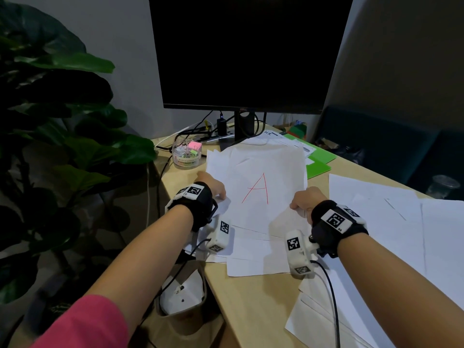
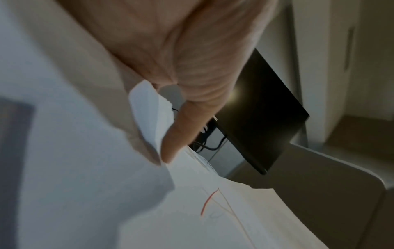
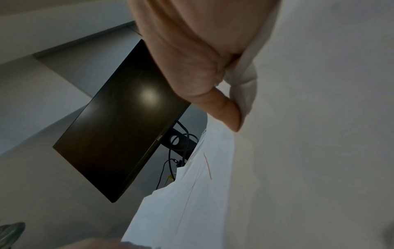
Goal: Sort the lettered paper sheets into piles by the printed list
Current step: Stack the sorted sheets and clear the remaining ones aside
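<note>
- Where the worktop [image 1: 253, 305] ends at the far left, a large-leaved plant [image 1: 62, 116] is seen, with a clear stationery tub [image 1: 187, 153] set on the near corner beside it.
- The left hand [image 1: 212, 185] is curled onto the left edge of the sheet marked with a red A [image 1: 261, 177]; in the left wrist view the paper is seen pinched under the thumb [image 2: 181, 134].
- That sheet is held raised at its near end above a loose pile of white sheets [image 1: 253, 259], in front of a dark monitor [image 1: 248, 51].
- The right hand [image 1: 307, 198] is closed on the sheet's right edge, thumb on top.
- Behind, printed papers [image 1: 288, 141] are laid over green folders [image 1: 319, 167].
- Further right, more white sheets [image 1: 391, 222] are spread flat on the worktop.
</note>
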### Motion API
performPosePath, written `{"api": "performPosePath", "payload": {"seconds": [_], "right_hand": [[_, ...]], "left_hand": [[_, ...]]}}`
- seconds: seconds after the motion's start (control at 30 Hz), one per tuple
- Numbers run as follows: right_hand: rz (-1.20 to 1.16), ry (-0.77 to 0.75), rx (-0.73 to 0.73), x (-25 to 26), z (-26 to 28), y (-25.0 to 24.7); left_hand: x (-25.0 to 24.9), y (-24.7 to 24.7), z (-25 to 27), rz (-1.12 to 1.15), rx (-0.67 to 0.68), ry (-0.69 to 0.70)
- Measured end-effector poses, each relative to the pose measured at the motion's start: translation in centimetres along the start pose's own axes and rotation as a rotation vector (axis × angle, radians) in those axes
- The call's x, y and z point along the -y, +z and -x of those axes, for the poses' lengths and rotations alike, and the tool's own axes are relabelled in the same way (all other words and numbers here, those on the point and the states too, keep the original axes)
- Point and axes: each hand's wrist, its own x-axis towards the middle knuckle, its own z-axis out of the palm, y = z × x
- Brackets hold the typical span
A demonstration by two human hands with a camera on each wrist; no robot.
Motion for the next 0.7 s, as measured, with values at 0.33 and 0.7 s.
{"api": "performPosePath", "payload": {"seconds": [0.33,0.7], "right_hand": [[-0.074,0.043,-0.079,0.1,-1.2,-0.6],[0.162,-0.079,-0.045,0.0,0.2,-2.0]], "left_hand": [[-1.3,0.7,-0.7,-0.101,0.067,0.007],[-2.0,0.8,0.6,-0.359,-0.044,0.067]]}}
